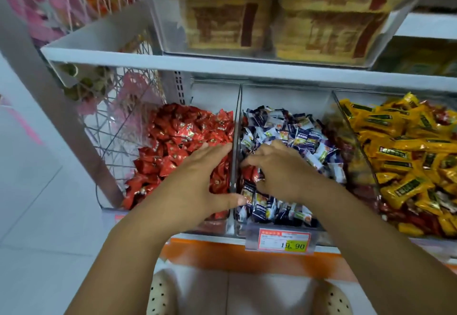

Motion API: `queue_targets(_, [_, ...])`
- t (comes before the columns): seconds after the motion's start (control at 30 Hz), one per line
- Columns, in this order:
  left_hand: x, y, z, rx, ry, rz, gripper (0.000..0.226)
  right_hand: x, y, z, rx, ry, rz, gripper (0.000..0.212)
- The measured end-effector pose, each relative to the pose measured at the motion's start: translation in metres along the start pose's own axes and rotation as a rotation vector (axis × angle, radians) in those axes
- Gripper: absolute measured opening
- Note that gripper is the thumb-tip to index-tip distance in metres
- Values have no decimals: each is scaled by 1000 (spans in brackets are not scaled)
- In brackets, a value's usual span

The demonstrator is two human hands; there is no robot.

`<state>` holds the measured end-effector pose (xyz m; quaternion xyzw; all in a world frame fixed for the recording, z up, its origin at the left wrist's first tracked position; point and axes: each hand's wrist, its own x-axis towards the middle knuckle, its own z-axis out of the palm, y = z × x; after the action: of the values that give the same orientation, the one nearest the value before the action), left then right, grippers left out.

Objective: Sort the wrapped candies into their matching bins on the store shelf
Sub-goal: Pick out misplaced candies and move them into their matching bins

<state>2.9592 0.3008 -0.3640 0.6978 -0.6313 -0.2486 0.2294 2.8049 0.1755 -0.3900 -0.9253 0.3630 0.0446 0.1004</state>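
Left hand [197, 181] laid flat on red candies [178, 131] in left bin [108, 209], fingers straight and spread, thumb across clear divider [237, 116]. Right hand [282, 171] in middle bin [319, 234], fingers curled, clamped on stray red candy [248, 172] among blue-white candies [296, 131]. Yellow candies [400, 141] heaped further right.

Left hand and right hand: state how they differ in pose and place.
The left hand lies flat, fingers straight, on the red wrapped candies; the right hand curls its fingers among the blue-and-white wrapped candies in the next bin. The left holds nothing; the right appears to pinch a stray red candy. Both flank the clear plastic divider.
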Motion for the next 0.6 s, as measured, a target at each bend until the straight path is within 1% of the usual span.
queue_targets(0.07, [0, -1, -1, -13, -1, -2, 95, 1, 3, -2, -25, 2, 5, 45])
queue_targets(0.17, [-1, -2, -1, -26, -7, -2, 94, 2, 0, 2, -43, 101, 15, 31])
queue_targets(0.27, [-5, -5, -1, -27, -17, -6, 92, -1, 3, 3, 43, 155, 11, 25])
queue_targets(0.37, [-8, -9, 1, -7, -21, -13, 88, -8, 14, -10, 132, 210, 41, 18])
queue_targets(0.43, [-9, -11, 3, 16, -29, -11, 84, -13, 16, -26, 215, 305, 63, 17])
queue_targets(0.53, [-8, -12, 5, 23, -43, -5, 79, -9, 2, -42, 443, 536, 104, 23])
queue_targets(0.57, [-8, -12, 6, 23, -47, -5, 78, -5, -6, -43, 502, 582, 95, 21])
queue_targets(0.6, [-7, -12, 6, 19, -50, -6, 77, 0, -15, -42, 558, 594, 71, 16])
